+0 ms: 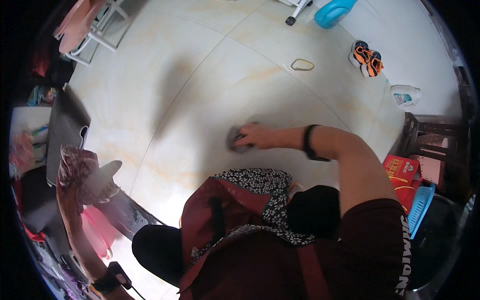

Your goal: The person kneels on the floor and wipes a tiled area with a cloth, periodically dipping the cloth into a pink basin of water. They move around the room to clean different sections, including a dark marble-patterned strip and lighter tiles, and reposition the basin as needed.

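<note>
My right hand (255, 136), blurred, grips a dark grey rounded object (239, 140) just above the tiled floor (195, 112); what the object is cannot be told. At the left, my left hand (73, 180) is mostly covered by a crumpled brownish-pink cloth (77, 159) and a whitish, translucent piece (102, 179) with a rounded tip. Both seem held in that hand, though its fingers are hidden. Below the left forearm is a pink plastic basin (99, 228). A red apron (210, 198) with flower-patterned trim covers my lap.
Orange-and-black shoes (367, 60), a white bottle (406, 96) and a turquoise jug (333, 14) stand along the right wall. A yellowish loop (302, 65) lies on the floor. Red bags (401, 170), a blue plastic basket (422, 206) and a dark stool (435, 137) are at the right; a pink-seated chair (77, 32) is upper left.
</note>
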Demonstrator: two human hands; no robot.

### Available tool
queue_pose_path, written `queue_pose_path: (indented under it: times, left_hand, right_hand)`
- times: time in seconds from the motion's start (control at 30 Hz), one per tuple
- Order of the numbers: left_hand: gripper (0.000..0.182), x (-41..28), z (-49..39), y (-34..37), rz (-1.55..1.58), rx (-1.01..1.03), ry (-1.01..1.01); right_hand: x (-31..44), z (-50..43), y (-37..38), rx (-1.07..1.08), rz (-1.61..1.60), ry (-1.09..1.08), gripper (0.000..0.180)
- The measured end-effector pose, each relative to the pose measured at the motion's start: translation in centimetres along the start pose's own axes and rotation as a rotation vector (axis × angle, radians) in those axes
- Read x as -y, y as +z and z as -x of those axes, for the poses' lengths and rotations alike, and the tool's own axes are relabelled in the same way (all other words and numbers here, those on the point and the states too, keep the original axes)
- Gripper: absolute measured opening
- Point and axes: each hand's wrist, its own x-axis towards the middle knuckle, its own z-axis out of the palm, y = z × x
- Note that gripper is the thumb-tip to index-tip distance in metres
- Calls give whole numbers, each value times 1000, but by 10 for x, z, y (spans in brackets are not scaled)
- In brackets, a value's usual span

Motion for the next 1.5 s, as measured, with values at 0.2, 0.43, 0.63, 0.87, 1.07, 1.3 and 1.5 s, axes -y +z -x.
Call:
queue_pose_path:
  times: [0.2,0.43,0.63,0.87,1.07,1.3,1.5]
  left_hand:
    - [34,-67,-21,108,-17,364,91]
    - [41,-18,-6,294,-26,859,51]
    - [65,86,-10,356,-673,689,66]
    - [70,98,28,399,-1052,687,109]
    - [63,81,38,409,-1200,662,-13]
    - [63,77,45,408,-1237,646,-30]
    - [64,78,44,414,-1318,653,-70]
  right_hand:
    - [-72,162,-20,-582,1,771,38]
    - [-103,190,-52,-670,94,883,38]
    - [-127,107,-85,-562,166,816,39]
    - [-217,100,-147,-1103,220,1195,42]
    - [-242,39,-152,-1009,271,1073,45]
    - [-222,-19,-121,-724,360,733,32]
    - [-22,34,-17,-294,172,237,28]
